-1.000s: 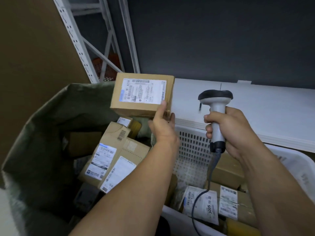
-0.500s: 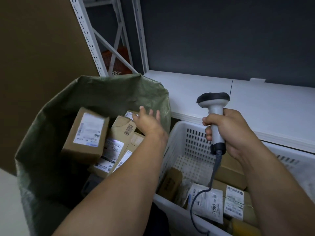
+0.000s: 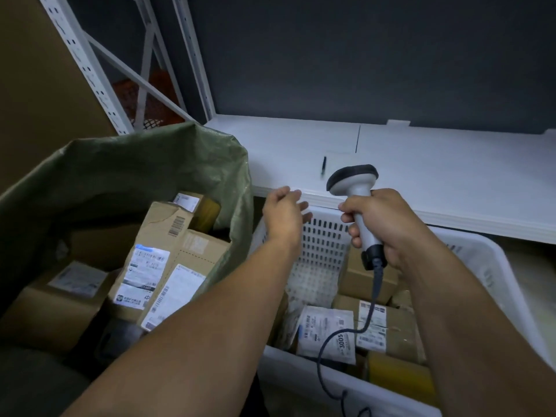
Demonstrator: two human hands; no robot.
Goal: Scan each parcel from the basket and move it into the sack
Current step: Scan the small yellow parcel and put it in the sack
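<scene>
Hovering empty over the far-left corner of the white basket (image 3: 469,245), the left hand (image 3: 284,212) has its fingers loosely spread, gripping nothing. At three o'clock from it, the right hand (image 3: 382,224) is wrapped tight round the scanner (image 3: 356,200), head up, cable trailing down over the labelled parcels (image 3: 370,329) in the basket. Over at nine o'clock, the green sack (image 3: 126,164) gapes open, several boxes (image 3: 156,260) lying inside.
</scene>
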